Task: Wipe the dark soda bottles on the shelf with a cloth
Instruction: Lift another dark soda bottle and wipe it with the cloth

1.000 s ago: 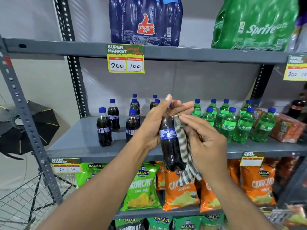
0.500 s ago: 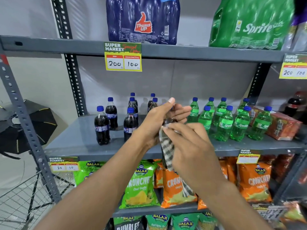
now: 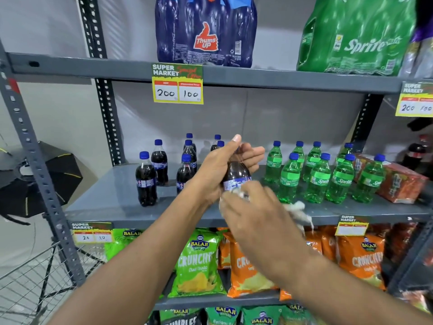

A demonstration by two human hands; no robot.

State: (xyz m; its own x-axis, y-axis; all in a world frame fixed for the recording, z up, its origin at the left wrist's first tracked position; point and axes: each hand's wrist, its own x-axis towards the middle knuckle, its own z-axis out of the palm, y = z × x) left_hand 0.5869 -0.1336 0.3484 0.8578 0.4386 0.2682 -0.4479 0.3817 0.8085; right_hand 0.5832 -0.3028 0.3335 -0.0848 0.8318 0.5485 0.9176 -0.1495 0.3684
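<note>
My left hand (image 3: pixel 219 167) grips the neck and shoulder of a dark soda bottle (image 3: pixel 235 175) in front of the middle shelf (image 3: pixel 112 202). My right hand (image 3: pixel 255 216), blurred by motion, presses a striped cloth (image 3: pixel 296 211) against the bottle's lower part and hides it. A loose end of the cloth trails to the right. Several more dark soda bottles (image 3: pixel 145 181) with blue caps stand on the shelf's left half, behind and left of my hands.
Green Sprite bottles (image 3: pixel 318 177) fill the shelf's right half, beside an orange carton (image 3: pixel 398 181). Shrink-wrapped soda packs (image 3: pixel 206 31) sit on the shelf above. Crisp bags (image 3: pixel 199 263) hang below. A wire basket (image 3: pixel 30 285) and a dark umbrella (image 3: pixel 35 179) are at the left.
My right hand has slid the cloth from the bottle's neck down over its body. The bottle's dark shoulder and label now show above the hand. The left hand keeps its grip.
</note>
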